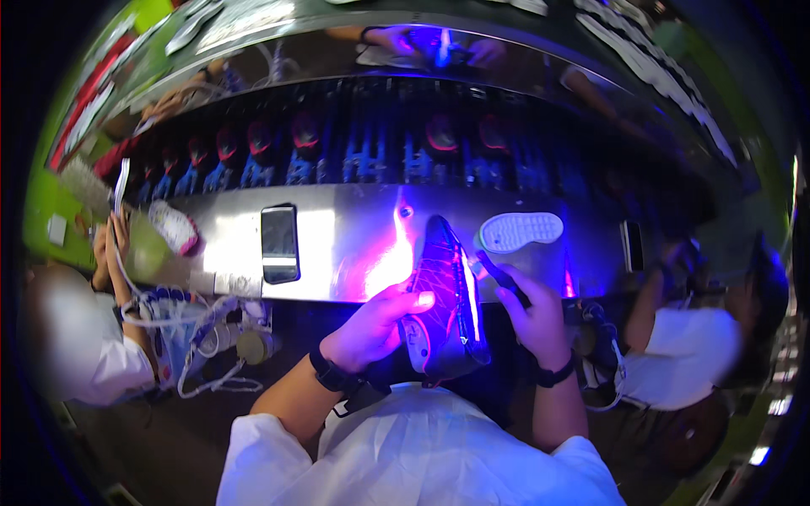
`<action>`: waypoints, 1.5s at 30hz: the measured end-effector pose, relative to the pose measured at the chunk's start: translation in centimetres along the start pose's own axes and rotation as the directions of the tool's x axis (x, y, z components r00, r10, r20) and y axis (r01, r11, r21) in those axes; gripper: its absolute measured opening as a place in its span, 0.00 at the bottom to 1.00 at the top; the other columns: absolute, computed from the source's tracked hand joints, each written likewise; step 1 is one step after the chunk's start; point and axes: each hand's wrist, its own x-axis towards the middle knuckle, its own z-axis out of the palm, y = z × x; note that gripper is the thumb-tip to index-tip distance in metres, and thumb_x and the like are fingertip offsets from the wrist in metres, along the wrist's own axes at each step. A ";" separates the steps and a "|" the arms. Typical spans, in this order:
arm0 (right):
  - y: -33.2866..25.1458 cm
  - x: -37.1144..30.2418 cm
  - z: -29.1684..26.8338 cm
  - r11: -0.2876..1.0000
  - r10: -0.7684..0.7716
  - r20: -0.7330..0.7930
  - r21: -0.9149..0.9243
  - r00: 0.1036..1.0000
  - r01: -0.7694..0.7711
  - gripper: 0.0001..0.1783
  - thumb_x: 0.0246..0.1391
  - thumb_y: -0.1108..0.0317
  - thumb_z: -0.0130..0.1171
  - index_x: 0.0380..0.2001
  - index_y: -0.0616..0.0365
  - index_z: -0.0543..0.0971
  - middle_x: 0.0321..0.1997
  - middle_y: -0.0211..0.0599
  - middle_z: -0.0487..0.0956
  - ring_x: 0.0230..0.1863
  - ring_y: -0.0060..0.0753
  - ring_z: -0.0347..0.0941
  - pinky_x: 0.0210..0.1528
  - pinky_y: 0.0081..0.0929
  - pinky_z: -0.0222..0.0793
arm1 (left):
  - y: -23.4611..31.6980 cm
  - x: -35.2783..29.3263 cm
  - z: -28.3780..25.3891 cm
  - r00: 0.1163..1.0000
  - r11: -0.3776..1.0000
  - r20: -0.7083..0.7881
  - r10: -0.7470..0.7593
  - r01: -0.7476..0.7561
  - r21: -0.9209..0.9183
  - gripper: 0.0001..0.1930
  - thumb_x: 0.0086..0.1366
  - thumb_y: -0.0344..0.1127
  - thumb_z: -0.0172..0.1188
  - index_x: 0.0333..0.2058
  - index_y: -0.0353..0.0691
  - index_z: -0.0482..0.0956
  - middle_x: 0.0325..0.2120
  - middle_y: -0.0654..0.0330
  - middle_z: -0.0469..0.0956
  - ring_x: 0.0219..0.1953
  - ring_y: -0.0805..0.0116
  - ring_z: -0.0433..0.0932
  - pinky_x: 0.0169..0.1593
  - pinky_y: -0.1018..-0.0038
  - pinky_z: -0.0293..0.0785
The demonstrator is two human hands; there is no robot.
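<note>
My left hand [371,326] is closed round a dark shoe upper [439,291] with pinkish-red lines, its thumb lying across the side. The upper is tilted, toe pointing away from me, and a bright violet-white glow runs along its right edge. In my right hand [537,316] is a dark-handled brush [510,282], its pale tip close to the right side of the upper. I cannot tell whether the tip touches it. A white shoe sole [521,232] with a greenish edge lies on the metal table [342,219], just beyond the brush.
A phone [280,244] lies left of the upper, another phone [632,245] far right. Behind the table runs a dark rack [363,152] bearing several shoe parts. A pale shoe [174,228] sits at left. Co-workers in white sit on both sides, near hoses [211,337].
</note>
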 end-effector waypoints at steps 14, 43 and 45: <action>1.9 -2.1 -5.6 0.951 0.006 -0.092 0.309 0.996 0.023 0.21 0.57 0.72 0.69 0.55 0.62 0.82 0.48 0.47 0.86 0.50 0.38 0.84 0.55 0.32 0.75 | 3.3 3.2 3.8 0.512 -0.665 0.718 0.472 -0.327 0.671 0.34 0.48 0.30 0.74 0.57 0.37 0.79 0.49 0.51 0.77 0.52 0.49 0.80 0.56 0.57 0.80; 0.8 -0.6 -7.5 0.910 -0.124 0.221 0.414 0.967 0.022 0.22 0.55 0.72 0.70 0.54 0.60 0.83 0.49 0.44 0.86 0.47 0.33 0.83 0.53 0.30 0.75 | 2.7 2.8 1.9 0.376 -0.900 0.888 0.266 -0.234 0.369 0.22 0.50 0.27 0.72 0.45 0.53 0.88 0.47 0.57 0.75 0.53 0.52 0.78 0.58 0.52 0.82; 2.3 -1.1 -7.2 0.866 -0.084 0.287 0.495 0.954 -0.072 0.23 0.56 0.73 0.69 0.56 0.60 0.82 0.51 0.43 0.86 0.51 0.31 0.81 0.57 0.31 0.73 | 2.4 3.1 1.5 0.381 -0.892 0.873 0.305 -0.206 0.402 0.21 0.49 0.27 0.72 0.45 0.52 0.88 0.47 0.57 0.75 0.52 0.52 0.78 0.58 0.51 0.82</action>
